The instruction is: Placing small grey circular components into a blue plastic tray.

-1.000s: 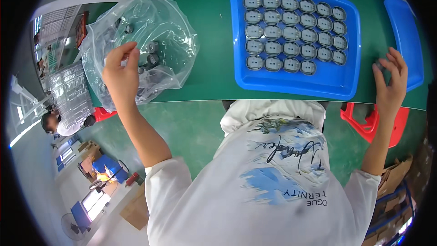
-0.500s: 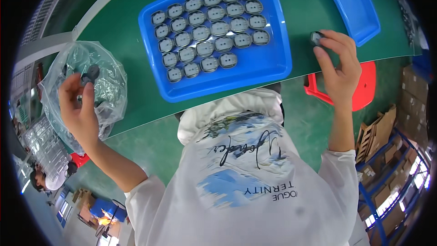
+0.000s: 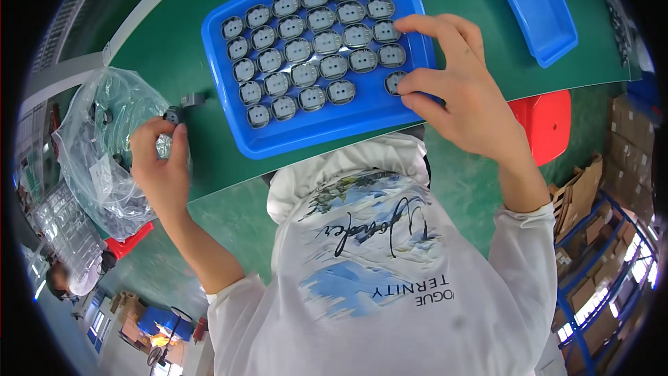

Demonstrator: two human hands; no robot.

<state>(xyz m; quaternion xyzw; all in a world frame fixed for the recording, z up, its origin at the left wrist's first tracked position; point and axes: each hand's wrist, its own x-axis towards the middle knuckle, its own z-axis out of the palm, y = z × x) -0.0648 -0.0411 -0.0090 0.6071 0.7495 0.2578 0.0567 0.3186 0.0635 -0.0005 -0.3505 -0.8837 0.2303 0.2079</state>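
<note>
My left hand [image 3: 161, 167] is beside the clear plastic bag, pinching a small dark grey part [image 3: 172, 115] between thumb and fingertips. Just beyond it, a loose grey part [image 3: 193, 99] lies on the green table. My right hand [image 3: 466, 94] reaches over the right edge of the blue tray [image 3: 334, 124] with its fingers spread. One fingertip touches a small rounded grey plastic part [image 3: 394, 83] in the tray, at the right end of the near row. Several like parts [image 3: 327, 42] sit in rows there, with a gap left of the touched one.
The clear bag [image 3: 115, 174], with dark parts inside, hangs at the table's left edge. A second blue tray [image 3: 539, 14] lies at the far right. A red stool [image 3: 550, 125] stands below the table edge. Another person [image 3: 80, 280] is at the lower left.
My right hand has moved left to the tray and set the part it held there. My left hand has moved right from the bag with a part; another part now lies on the table.
</note>
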